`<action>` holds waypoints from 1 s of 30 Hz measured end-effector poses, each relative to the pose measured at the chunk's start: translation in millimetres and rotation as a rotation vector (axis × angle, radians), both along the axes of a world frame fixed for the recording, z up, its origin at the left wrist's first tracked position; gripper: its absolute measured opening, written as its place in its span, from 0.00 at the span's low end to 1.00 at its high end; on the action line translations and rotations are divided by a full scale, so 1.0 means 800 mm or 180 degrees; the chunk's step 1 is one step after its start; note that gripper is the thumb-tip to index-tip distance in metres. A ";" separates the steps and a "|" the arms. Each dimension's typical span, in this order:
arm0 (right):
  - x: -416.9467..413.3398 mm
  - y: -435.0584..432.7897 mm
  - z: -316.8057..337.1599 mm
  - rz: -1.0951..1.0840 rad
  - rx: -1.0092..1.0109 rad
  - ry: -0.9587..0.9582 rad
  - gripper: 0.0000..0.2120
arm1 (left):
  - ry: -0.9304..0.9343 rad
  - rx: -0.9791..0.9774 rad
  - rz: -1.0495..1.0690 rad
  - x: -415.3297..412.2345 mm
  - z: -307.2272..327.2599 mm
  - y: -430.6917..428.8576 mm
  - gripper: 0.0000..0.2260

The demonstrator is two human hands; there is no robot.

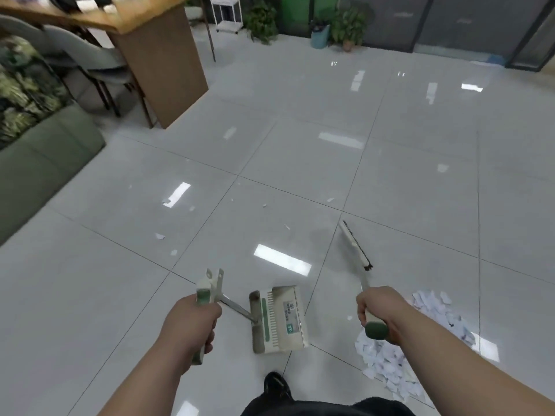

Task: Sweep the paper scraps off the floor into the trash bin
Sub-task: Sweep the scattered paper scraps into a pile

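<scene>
Gathering step, scraps not yet in the pan. The left hand point(192, 319) is curled tight round the handle of the pan point(280, 319), which sits at floor point(300, 163) level ahead of the shoe point(276, 385); whether it touches the tile cannot be told. The right hand point(378, 307) is closed round the green grip of the broom point(356, 246), its head out on bare tile, apart from the paper. The pile point(435, 310) lies at right, beside and under the right forearm, near the pan but not touching it; strays point(160, 236) lie well apart to the left. A teal bin point(319, 37), probably the target, stands far off by the plants. The next move likely calls for drawing the strays in, then setting the pan's mouth against the pile.
</scene>
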State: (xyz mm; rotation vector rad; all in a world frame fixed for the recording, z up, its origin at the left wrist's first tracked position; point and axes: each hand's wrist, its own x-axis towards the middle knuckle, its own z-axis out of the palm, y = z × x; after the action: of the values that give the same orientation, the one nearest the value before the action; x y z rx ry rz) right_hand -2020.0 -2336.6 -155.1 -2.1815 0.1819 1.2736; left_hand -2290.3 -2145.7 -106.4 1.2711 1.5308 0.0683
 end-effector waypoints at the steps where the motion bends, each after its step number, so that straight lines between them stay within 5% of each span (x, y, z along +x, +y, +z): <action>1: -0.011 0.028 -0.001 0.0195 -0.0030 0.0060 0.09 | 0.0008 -0.0008 0.0016 -0.009 0.000 0.015 0.06; 2: -0.024 0.055 0.001 0.0330 -0.0015 0.0137 0.04 | 0.0009 -0.0018 0.0054 -0.019 0.000 0.029 0.06; 15: -0.066 0.336 -0.005 0.1535 0.0592 0.0289 0.10 | 0.0198 0.0166 0.1143 -0.118 -0.001 0.177 0.06; 30: 0.026 0.714 -0.010 0.2646 0.0469 0.0383 0.08 | 0.0720 0.0239 0.2183 -0.107 0.011 0.436 0.04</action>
State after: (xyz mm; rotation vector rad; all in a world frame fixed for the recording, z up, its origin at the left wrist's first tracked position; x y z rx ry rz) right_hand -1999.3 -1765.0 -163.4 -2.1053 -0.8279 1.7696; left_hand -2375.5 -1797.1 -97.8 0.7752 2.1219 0.4381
